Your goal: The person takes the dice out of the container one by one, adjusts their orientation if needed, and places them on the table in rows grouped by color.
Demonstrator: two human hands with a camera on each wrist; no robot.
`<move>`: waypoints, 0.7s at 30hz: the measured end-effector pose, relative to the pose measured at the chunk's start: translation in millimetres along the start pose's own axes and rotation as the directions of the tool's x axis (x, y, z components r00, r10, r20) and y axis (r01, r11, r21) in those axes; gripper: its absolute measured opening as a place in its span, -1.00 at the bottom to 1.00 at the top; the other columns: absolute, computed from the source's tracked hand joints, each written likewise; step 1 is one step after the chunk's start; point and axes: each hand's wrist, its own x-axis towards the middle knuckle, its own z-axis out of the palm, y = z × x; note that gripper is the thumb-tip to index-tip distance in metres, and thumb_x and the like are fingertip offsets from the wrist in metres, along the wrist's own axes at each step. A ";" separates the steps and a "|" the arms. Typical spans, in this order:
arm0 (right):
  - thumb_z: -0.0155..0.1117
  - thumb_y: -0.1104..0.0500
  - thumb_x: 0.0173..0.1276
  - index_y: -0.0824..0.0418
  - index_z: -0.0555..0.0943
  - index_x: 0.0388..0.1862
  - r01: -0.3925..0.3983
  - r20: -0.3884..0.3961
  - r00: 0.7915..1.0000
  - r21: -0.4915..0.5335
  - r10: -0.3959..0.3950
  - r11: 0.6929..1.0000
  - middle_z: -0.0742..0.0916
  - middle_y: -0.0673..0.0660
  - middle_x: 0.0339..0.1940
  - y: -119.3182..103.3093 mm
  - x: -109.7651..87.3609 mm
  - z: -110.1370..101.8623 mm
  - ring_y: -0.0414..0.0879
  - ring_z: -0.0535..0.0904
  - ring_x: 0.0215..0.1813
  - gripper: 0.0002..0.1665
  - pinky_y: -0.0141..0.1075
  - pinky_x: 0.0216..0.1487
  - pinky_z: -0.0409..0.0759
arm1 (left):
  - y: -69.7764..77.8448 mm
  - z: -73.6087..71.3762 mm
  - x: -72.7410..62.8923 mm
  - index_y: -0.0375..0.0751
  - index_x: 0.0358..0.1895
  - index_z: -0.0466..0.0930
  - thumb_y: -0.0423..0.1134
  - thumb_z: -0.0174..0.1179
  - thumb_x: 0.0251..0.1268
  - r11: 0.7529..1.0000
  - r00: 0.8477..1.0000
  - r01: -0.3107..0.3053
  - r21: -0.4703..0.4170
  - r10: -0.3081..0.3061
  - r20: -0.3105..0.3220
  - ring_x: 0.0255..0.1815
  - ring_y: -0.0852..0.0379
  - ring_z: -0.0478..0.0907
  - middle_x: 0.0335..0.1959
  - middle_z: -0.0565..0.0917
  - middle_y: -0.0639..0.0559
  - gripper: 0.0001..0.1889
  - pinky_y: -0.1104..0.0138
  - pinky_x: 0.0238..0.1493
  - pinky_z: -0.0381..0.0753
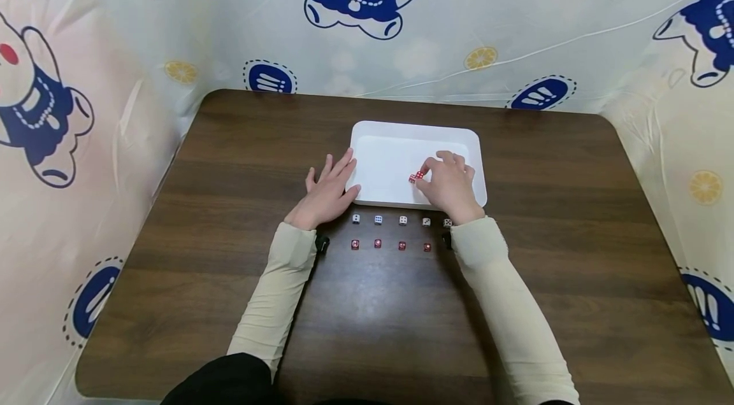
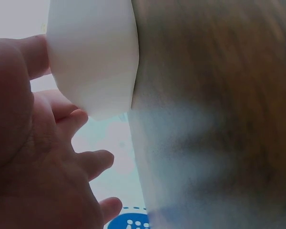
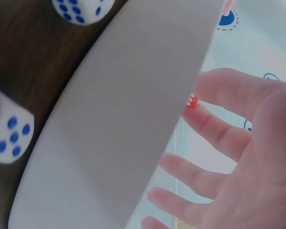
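A white tray (image 1: pixel 390 163) lies on the table. My left hand (image 1: pixel 328 196) touches its left edge with fingers spread, and in the left wrist view the fingers lie beside the tray's wall (image 2: pixel 93 57). Over the tray's right half, my right hand (image 1: pixel 453 185) pinches a red die (image 3: pixel 192 100) between thumb and index finger, its other fingers loosely extended. A second red die (image 1: pixel 412 179) is right beside the pinched one. In front of the tray runs a row of several white dice (image 1: pixel 378 220), and nearer me a row of several red dice (image 1: pixel 402 246).
The brown wooden table (image 1: pixel 229 201) extends on all sides of the tray. A printed curtain (image 1: pixel 367 61) with cartoon figures hangs behind the table and along both sides. One white die (image 1: pixel 448 223) sits close to the right wrist.
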 end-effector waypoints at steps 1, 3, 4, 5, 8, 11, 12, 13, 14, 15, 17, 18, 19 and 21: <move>0.20 0.04 0.31 0.15 0.63 -0.11 0.003 -0.001 1.000 -0.003 -0.003 1.000 0.41 0.31 0.40 0.9 -1.0 -0.7 0.31 0.17 0.43 -0.72 0.26 0.29 0.12 | -0.2 0.0 0.2 -0.06 0.56 -0.06 0.03 -0.14 0.51 1.000 1.000 0.000 -0.001 0.000 0.000 0.61 -0.15 -0.39 0.61 -0.25 0.20 -0.34 -0.29 0.41 -0.41; 0.19 0.04 0.30 0.15 0.64 -0.10 0.008 -0.003 1.000 -0.004 -0.008 1.000 0.41 0.31 0.40 2.6 -2.9 -2.2 0.31 0.17 0.43 -0.72 0.26 0.29 0.12 | -0.4 0.0 0.2 -0.06 0.56 -0.06 0.03 -0.13 0.51 1.000 1.000 -0.001 -0.001 0.001 0.000 0.61 -0.15 -0.40 0.61 -0.25 0.20 -0.34 -0.29 0.41 -0.41; 0.19 0.04 0.31 0.15 0.64 -0.10 0.011 -0.004 1.000 -0.005 -0.011 1.000 0.41 0.31 0.40 3.4 -3.7 -2.7 0.31 0.17 0.42 -0.72 0.26 0.29 0.12 | -0.4 0.0 0.0 -0.06 0.56 -0.07 0.02 -0.13 0.51 1.000 1.000 -0.001 -0.002 0.001 0.001 0.61 -0.15 -0.40 0.61 -0.25 0.21 -0.34 -0.28 0.41 -0.42; 0.19 0.04 0.31 0.15 0.64 -0.10 0.013 -0.004 1.000 -0.005 -0.013 1.000 0.41 0.31 0.39 4.0 -4.5 -3.3 0.31 0.17 0.42 -0.72 0.26 0.29 0.12 | -0.1 -0.2 -0.1 -0.06 0.56 -0.06 0.03 -0.13 0.51 1.000 1.000 -0.001 -0.002 0.001 0.000 0.61 -0.14 -0.40 0.61 -0.25 0.21 -0.34 -0.28 0.41 -0.42; 0.18 0.04 0.31 0.15 0.65 -0.11 0.019 -0.005 1.000 -0.003 -0.019 1.000 0.42 0.31 0.39 5.6 -6.7 -4.8 0.30 0.17 0.42 -0.73 0.26 0.29 0.12 | 0.4 0.0 -0.6 -0.05 0.56 -0.06 0.04 -0.13 0.50 1.000 1.000 0.001 -0.005 -0.001 -0.001 0.61 -0.14 -0.40 0.61 -0.25 0.21 -0.34 -0.27 0.42 -0.41; 0.18 0.04 0.30 0.15 0.65 -0.13 0.024 -0.005 1.000 -0.009 -0.024 1.000 0.43 0.30 0.38 7.6 -8.8 -6.0 0.30 0.17 0.42 -0.73 0.27 0.28 0.13 | 0.7 0.1 -0.6 -0.05 0.56 -0.06 0.04 -0.14 0.50 1.000 1.000 0.003 -0.006 -0.003 -0.001 0.61 -0.14 -0.40 0.61 -0.25 0.22 -0.34 -0.27 0.42 -0.41; 0.19 0.04 0.30 0.15 0.65 -0.14 0.027 -0.004 1.000 -0.011 -0.027 1.000 0.43 0.30 0.38 7.9 -9.7 -6.9 0.30 0.17 0.42 -0.73 0.27 0.28 0.14 | 0.5 0.3 -0.4 -0.05 0.56 -0.06 0.04 -0.14 0.50 1.000 1.000 0.003 -0.004 -0.003 0.000 0.61 -0.14 -0.40 0.61 -0.26 0.22 -0.34 -0.27 0.42 -0.41; 0.19 0.04 0.29 0.15 0.66 -0.15 0.029 -0.004 1.000 -0.016 -0.029 0.999 0.43 0.31 0.38 8.6 -10.5 -7.8 0.31 0.18 0.42 -0.74 0.27 0.28 0.14 | 0.3 0.4 -0.1 -0.05 0.56 -0.06 0.04 -0.14 0.51 1.000 1.000 0.002 -0.003 -0.002 0.001 0.61 -0.14 -0.40 0.61 -0.26 0.22 -0.34 -0.27 0.42 -0.41; 0.18 0.04 0.29 0.15 0.66 -0.15 0.031 -0.003 1.000 -0.019 -0.031 0.999 0.43 0.31 0.38 9.3 -11.6 -8.9 0.31 0.18 0.42 -0.74 0.27 0.28 0.14 | 0.1 0.5 0.1 -0.06 0.56 -0.06 0.04 -0.15 0.51 1.000 1.000 0.001 -0.004 -0.001 0.002 0.61 -0.14 -0.40 0.61 -0.26 0.22 -0.34 -0.28 0.41 -0.41; 0.18 0.04 0.29 0.15 0.66 -0.16 0.033 -0.003 0.999 -0.021 -0.033 0.999 0.44 0.31 0.38 9.6 -12.7 -10.2 0.32 0.18 0.42 -0.74 0.28 0.28 0.14 | -0.1 0.5 0.3 -0.06 0.56 -0.07 0.04 -0.15 0.51 1.000 1.000 0.000 -0.003 0.000 0.002 0.61 -0.15 -0.40 0.61 -0.26 0.22 -0.34 -0.28 0.41 -0.41; 0.19 0.05 0.29 0.15 0.67 -0.16 0.036 0.000 0.999 -0.021 -0.036 0.999 0.44 0.31 0.38 10.8 -14.9 -12.8 0.32 0.18 0.42 -0.74 0.28 0.28 0.13 | -0.6 0.6 0.6 -0.06 0.56 -0.07 0.03 -0.15 0.51 1.000 1.000 -0.004 -0.001 0.004 0.003 0.61 -0.16 -0.40 0.61 -0.27 0.22 -0.34 -0.29 0.41 -0.41; 0.19 0.05 0.29 0.15 0.67 -0.16 0.038 0.001 0.999 -0.020 -0.038 0.999 0.44 0.31 0.38 11.2 -16.0 -14.0 0.32 0.18 0.42 -0.74 0.29 0.28 0.13 | -0.7 0.5 0.5 -0.06 0.56 -0.07 0.03 -0.16 0.51 1.000 1.000 -0.005 -0.001 0.005 0.004 0.61 -0.16 -0.40 0.61 -0.27 0.22 -0.34 -0.29 0.40 -0.41; 0.19 0.05 0.29 0.15 0.67 -0.16 0.039 0.004 0.999 -0.018 -0.039 0.999 0.44 0.31 0.38 12.1 -17.0 -15.0 0.32 0.18 0.42 -0.75 0.29 0.28 0.12 | -0.7 0.4 0.4 -0.06 0.56 -0.07 0.03 -0.16 0.51 1.000 1.000 -0.007 -0.002 0.007 0.004 0.61 -0.16 -0.40 0.61 -0.27 0.22 -0.35 -0.29 0.40 -0.41; 0.20 0.05 0.30 0.16 0.67 -0.16 0.041 0.015 0.999 -0.011 -0.041 0.999 0.43 0.31 0.38 13.4 -18.9 -16.8 0.32 0.17 0.43 -0.75 0.29 0.28 0.11 | -0.7 0.2 0.1 -0.07 0.56 -0.06 0.03 -0.17 0.51 1.000 1.000 -0.009 0.001 0.009 0.000 0.61 -0.16 -0.39 0.61 -0.26 0.22 -0.35 -0.28 0.41 -0.39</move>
